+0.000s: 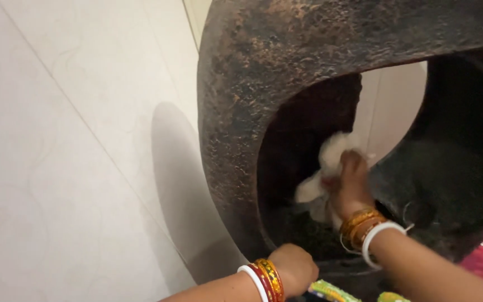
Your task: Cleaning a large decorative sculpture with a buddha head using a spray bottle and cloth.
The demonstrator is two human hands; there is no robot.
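Two hands at a dark rough hollow sculpture (pixel 241 84) on pale floor tiles (pixel 57 140).

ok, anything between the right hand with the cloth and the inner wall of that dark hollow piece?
Nothing visible. The right hand is already inside the opening of the dark rusty sculpture, pressing the white cloth against its inner wall. The left hand rests at the lower rim, off to the side.
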